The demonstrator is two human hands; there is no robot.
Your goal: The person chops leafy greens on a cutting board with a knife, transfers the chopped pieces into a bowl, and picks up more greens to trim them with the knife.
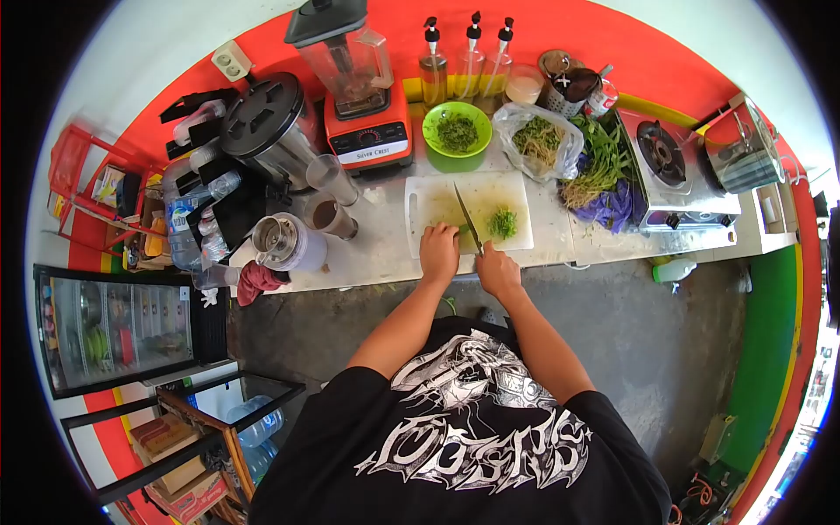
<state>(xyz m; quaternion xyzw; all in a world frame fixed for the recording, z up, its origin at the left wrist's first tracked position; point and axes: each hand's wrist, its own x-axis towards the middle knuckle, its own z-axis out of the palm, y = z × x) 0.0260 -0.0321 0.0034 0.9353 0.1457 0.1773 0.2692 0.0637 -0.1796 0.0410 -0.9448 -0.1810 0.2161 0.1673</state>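
Observation:
A white cutting board [426,203] lies on the steel counter in front of me. My right hand [500,269] is closed round the handle of a kitchen knife [466,213], its blade pointing away across the board. At the board's near left part, my left hand [440,254] has its fingers curled down beside the blade. A bit of green leaves [464,230] shows between those fingertips and the knife; the rest is hidden under the hand. Right of the blade sits a small pile of chopped greens [503,223]. Behind the board, a green bowl [457,160] holds more chopped greens.
A plastic bag [560,156] of stems and a bunch of leafy greens [602,149] lie right of the bowl, before a gas stove [687,175]. A red blender [369,136], pump bottles [470,70], plastic cups [332,179] and a lidded steel container [271,131] stand behind and left.

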